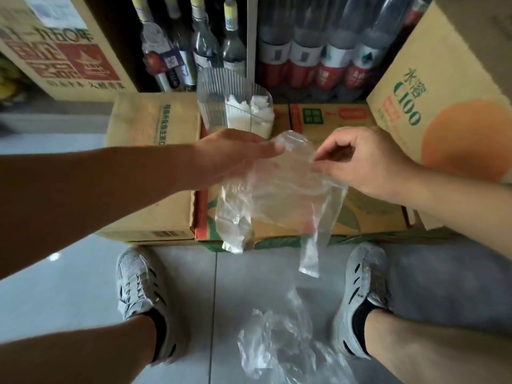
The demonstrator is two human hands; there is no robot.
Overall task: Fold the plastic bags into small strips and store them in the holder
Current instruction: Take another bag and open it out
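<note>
A clear plastic bag [277,195] hangs in the air above the cardboard boxes, its handles dangling toward the floor. My left hand [230,156] holds the bag's upper left part, fingers stretched along it. My right hand [363,162] pinches the bag's upper right edge between thumb and fingers. Behind the hands stands a clear ribbed holder [221,98] with white folded bags [260,112] inside. A loose heap of more clear bags [282,345] lies on the floor between my feet.
Flat cardboard boxes [155,167] lie in front of me under the bag. A tall box [443,87] stands at the right, another box [61,45] at the back left. Bottles [304,45] line the shelf behind. My shoes [138,289] rest on grey tiles.
</note>
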